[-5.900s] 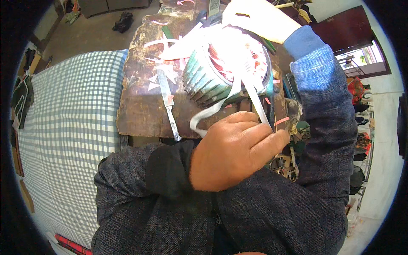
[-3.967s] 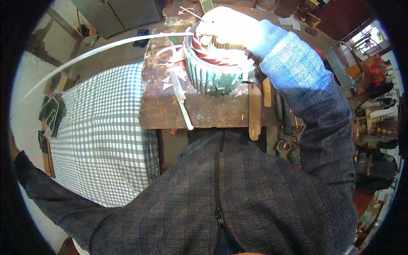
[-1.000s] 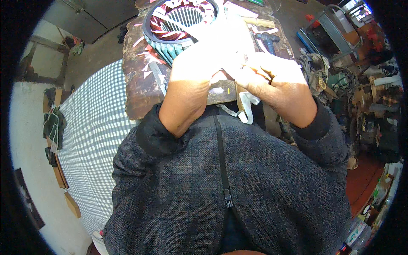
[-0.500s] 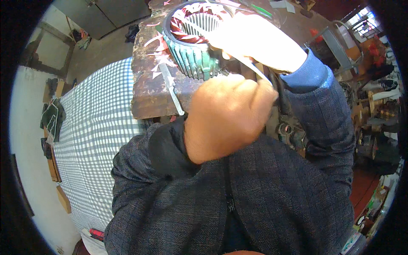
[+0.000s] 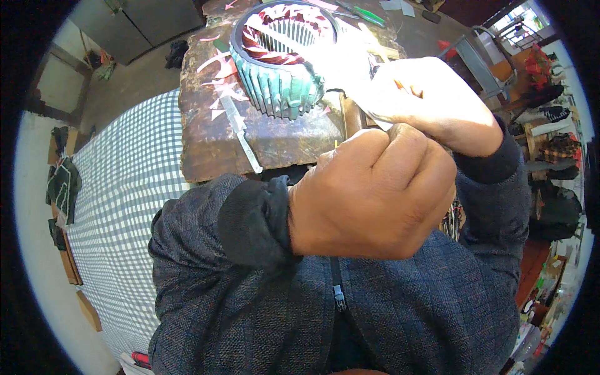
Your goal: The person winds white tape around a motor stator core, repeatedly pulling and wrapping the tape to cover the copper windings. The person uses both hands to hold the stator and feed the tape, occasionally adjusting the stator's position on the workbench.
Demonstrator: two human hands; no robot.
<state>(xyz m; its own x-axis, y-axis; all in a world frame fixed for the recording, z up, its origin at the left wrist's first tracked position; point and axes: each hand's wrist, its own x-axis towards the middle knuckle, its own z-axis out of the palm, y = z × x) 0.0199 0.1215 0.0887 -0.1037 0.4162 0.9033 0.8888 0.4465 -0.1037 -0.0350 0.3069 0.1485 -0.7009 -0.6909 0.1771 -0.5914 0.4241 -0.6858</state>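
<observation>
At the far left we see a dark garment (image 5: 62, 187) hanging against a pale wall. To its right a blue-and-white checked cloth (image 5: 119, 206) covers a broad surface running from far to near. Beyond it lies a bare concrete floor (image 5: 134, 72) with a grey cabinet (image 5: 150, 22) at the far edge.

Right of the cloth stands a worn wooden workbench (image 5: 281, 140), its top stained and scattered with pink paper offcuts (image 5: 219, 94). A flat metal strip (image 5: 240, 132) lies on the bench, angled from far left to near right. Just right of it sits a teal finned motor stator (image 5: 281, 62), open end up, with red and white insulation visible in its slots.

Our left hand (image 5: 375, 197) is raised close to the camera in the centre, fingers curled into a tight fist. We cannot tell what it encloses, since the palm faces away. Our right hand (image 5: 431, 103) is farther and to the right, fingers pressed together on a thin white strip (image 5: 369, 112) that emerges just beyond the left fist. The strip is overexposed, and its far end blurs into glare near the stator.

At the far right we see a metal stand (image 5: 475, 53) and cluttered shelving (image 5: 550, 144).
</observation>
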